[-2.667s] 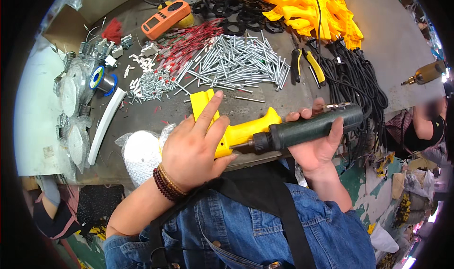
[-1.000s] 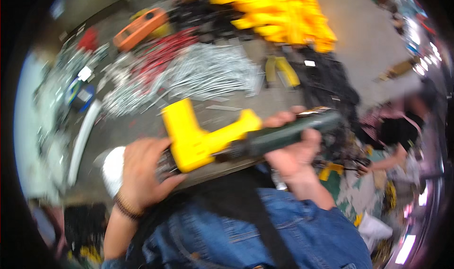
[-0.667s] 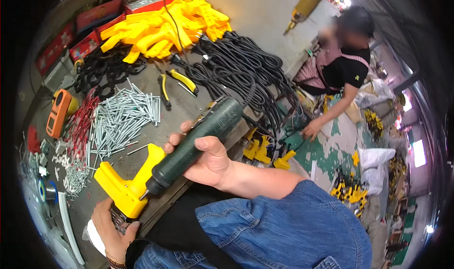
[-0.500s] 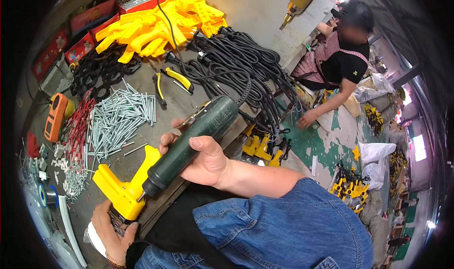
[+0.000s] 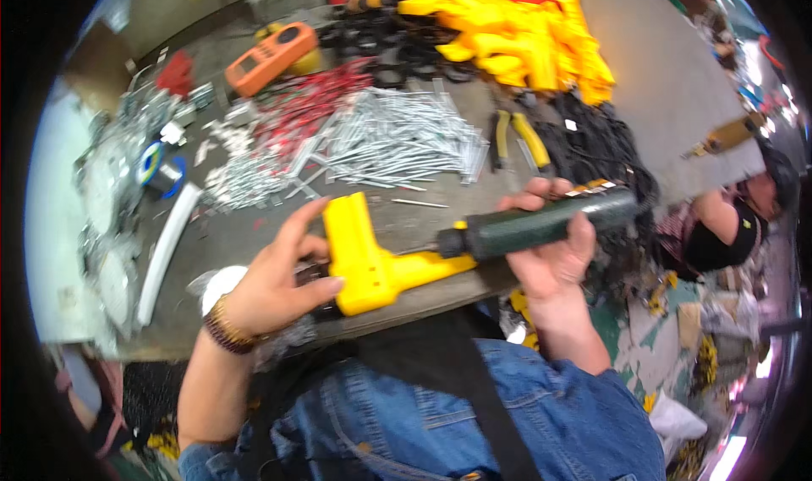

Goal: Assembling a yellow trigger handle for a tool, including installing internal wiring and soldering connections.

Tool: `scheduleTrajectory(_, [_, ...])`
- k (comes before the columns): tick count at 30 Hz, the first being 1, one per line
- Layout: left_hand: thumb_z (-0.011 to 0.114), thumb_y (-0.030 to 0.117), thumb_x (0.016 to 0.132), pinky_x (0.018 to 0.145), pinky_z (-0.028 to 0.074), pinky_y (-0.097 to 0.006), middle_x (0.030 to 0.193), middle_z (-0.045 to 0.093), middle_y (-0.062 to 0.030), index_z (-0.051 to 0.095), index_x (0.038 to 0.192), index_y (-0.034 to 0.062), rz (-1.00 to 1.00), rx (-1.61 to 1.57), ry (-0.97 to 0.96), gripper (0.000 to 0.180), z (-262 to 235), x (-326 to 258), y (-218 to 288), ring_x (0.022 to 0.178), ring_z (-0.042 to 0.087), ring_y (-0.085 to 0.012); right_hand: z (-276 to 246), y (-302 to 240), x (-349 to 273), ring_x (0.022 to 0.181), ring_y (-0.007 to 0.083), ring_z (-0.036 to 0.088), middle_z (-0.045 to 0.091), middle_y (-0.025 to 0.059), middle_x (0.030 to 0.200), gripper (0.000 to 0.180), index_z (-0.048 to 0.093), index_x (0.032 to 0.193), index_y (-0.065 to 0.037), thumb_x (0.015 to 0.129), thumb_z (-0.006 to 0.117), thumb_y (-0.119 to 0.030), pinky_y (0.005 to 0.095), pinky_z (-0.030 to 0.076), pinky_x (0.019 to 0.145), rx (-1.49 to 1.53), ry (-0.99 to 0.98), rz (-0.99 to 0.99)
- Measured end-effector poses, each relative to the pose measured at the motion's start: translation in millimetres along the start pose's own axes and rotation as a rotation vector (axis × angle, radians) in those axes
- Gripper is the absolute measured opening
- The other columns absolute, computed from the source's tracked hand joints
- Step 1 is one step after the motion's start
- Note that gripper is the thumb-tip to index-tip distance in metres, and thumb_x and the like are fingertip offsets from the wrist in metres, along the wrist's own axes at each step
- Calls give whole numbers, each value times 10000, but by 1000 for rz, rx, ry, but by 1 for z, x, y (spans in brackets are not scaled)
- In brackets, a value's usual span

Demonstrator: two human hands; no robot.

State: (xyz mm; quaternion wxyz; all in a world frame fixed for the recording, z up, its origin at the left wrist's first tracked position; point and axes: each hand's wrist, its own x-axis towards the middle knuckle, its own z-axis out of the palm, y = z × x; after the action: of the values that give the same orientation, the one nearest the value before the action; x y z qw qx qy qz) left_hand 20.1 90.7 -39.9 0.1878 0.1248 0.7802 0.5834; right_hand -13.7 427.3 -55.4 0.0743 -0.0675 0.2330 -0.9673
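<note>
My left hand [image 5: 275, 282] is closed round the near left end of a yellow plastic tool housing [image 5: 368, 265], with a dark part half hidden behind the fingers. Its handle points right and its other arm stands up. In my right hand [image 5: 550, 261] lies a dark green electric screwdriver [image 5: 541, 225], held nearly level. The screwdriver's bit reaches left, close over the yellow housing; blur hides whether it touches. Behind the hands spreads a heap of long silver screws [image 5: 406, 138], with one loose screw [image 5: 420, 203] in front of it.
Yellow-handled pliers [image 5: 530, 142] lie beside black cables [image 5: 592, 147]. Yellow housings [image 5: 524, 32] are piled at the back. An orange meter [image 5: 272, 58], red wires [image 5: 309, 100], a wire spool [image 5: 161, 172] and a white strip [image 5: 169, 252] are leftward. A co-worker [image 5: 727, 227] is at the right.
The view has turned, bringing the bench's left side in. The screwdriver has swung from a slant to nearly level, and the yellow housing has turned with my left hand.
</note>
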Motion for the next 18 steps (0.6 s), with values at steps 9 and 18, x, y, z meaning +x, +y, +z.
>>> scheduleTrajectory(9, [810,102,756,835,485,-300,952,634,-76,160,1549,80,128,20,38,1026,0,-4,-10,908,610,-172,3,12,12,1057,180,564,583,32,1144,492,614,1233,-182,783,806,-237,458,347,1121,80,-9,69])
scheduleTrajectory(18, [847,131,718,803,506,-319,943,642,-86,153,1552,92,69,21,38,1086,-4,-6,-9,878,622,-188,5,16,20,1059,175,557,562,26,1135,446,628,1209,-178,798,793,-231,471,343,1120,77,-53,126])
